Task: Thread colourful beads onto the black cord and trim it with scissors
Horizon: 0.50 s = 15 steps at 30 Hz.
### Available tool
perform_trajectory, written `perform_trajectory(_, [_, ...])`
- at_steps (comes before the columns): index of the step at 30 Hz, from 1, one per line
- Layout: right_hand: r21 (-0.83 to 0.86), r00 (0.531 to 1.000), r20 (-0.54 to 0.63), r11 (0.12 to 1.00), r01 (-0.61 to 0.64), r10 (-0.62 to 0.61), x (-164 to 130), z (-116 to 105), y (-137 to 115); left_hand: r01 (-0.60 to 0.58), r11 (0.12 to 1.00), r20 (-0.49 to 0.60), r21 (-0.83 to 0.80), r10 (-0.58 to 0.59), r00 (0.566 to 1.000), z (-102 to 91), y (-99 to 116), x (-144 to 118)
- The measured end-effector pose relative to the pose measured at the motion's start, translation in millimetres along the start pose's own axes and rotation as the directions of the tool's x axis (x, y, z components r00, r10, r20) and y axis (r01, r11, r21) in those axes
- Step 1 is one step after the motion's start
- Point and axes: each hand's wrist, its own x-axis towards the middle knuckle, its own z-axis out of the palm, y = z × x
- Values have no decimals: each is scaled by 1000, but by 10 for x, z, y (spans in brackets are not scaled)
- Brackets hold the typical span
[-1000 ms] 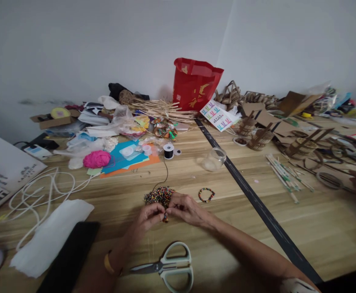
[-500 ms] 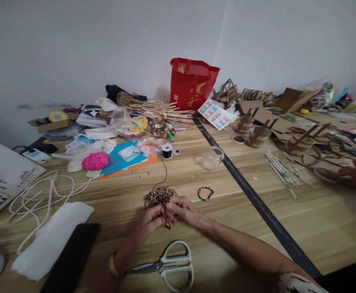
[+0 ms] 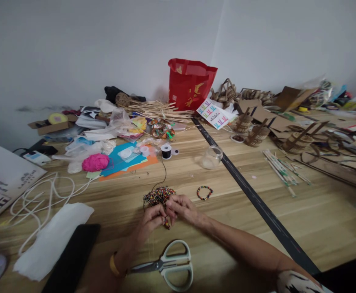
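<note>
My left hand (image 3: 153, 217) and my right hand (image 3: 181, 207) meet fingertip to fingertip, each closed in a pinch. A short string of colourful beads (image 3: 167, 223) hangs below the fingers, and both hands seem to hold it; the exact grip is hidden. Just beyond them lies a heap of multicoloured beads (image 3: 160, 194). A finished-looking bead bracelet (image 3: 205, 193) rests on the table to the right of my right hand. Scissors (image 3: 171, 265) with pale handles lie near my wrists, blades toward the left. Black cord runs from a spool (image 3: 166, 151) down to the heap.
A glass jar (image 3: 212, 158) stands beside a dark strip (image 3: 251, 191) crossing the table. Pink yarn (image 3: 95, 162), white cord (image 3: 51, 191) and a black flat object (image 3: 72, 258) are at left. Bundled sticks (image 3: 280, 171) and small woven baskets (image 3: 257, 134) lie right, near another person's blurred arm.
My hands stay pinched together in almost the same place. At the far right, the other person's hand has moved away from the round woven piece toward the frame's edge.
</note>
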Motion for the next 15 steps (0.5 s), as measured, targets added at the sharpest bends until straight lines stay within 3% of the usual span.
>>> perform_trajectory(5, [72,997,-9,995,-73,74,58,-62,47,37,992,-93,-124,-49,994,25,-13,-10])
perform_trajectory(8, [32,995,-47,996,-83,85,74,-102,56,117,982,-178,-145,-143,974,25,15,-12])
perform_trajectory(13, [-209,949,-298,977,39,-102,57,-150,42,162,955,-342,-248,-243,908,-13,51,-3])
perform_trajectory(15, [-312,930,-324,948,67,-172,40,-143,49,137,942,-371,-307,-251,894,-26,45,3])
